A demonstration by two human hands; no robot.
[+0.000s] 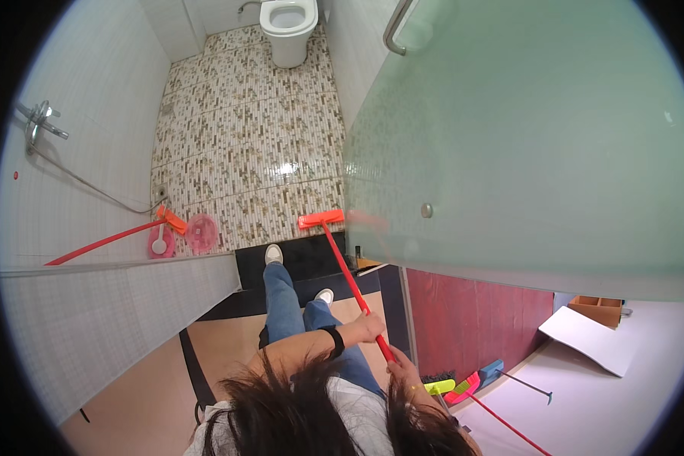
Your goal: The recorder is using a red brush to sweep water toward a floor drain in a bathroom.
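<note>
Both hands are wrapped around the red pole [345, 265] of a long-handled floor cleaning tool. My left hand [369, 327], below a black wristband, grips it farther down the shaft. Close to the pole's upper end is my right hand [399, 365], partly covered by hair. The tool's flat orange head [321, 219] rests at the near edge of the patterned tile floor [245, 137], beside the frosted glass door [518, 142]. Whether the head is a squeegee or a scrub brush, I cannot tell.
A black threshold [313, 253] lies under one shoe. A white toilet [289, 48] stands at the far end. At left are a shower mixer [43, 122], another red-handled tool [105, 242] and a pink basin [201, 233]. A pink dustpan brush [465, 387] lies at lower right.
</note>
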